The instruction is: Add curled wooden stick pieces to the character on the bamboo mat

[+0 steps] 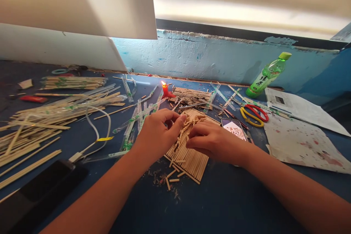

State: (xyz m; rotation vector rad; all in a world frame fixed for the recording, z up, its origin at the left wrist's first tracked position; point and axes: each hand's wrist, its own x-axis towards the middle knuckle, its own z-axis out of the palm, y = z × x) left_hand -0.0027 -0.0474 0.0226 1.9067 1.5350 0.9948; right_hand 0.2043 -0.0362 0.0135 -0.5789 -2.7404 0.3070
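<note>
A flat panel of glued wooden sticks (192, 161) lies on the blue table in front of me, with a row of small stick pieces (184, 128) standing on it. My left hand (157, 131) rests on the panel's left side, fingers curled, thumb and forefinger pinching at the small pieces. My right hand (214, 139) lies on the panel's right side with fingers bent down onto the same row. Short cut stick bits (171, 179) lie scattered at the panel's near edge.
A lit red candle (165, 88) burns behind the panel beside a second stick panel (192, 95). Piles of chopsticks and wrappers (49, 113) fill the left. A phone (234, 128), yellow-red scissors (253, 114), green bottle (268, 74) and papers (298, 139) lie right.
</note>
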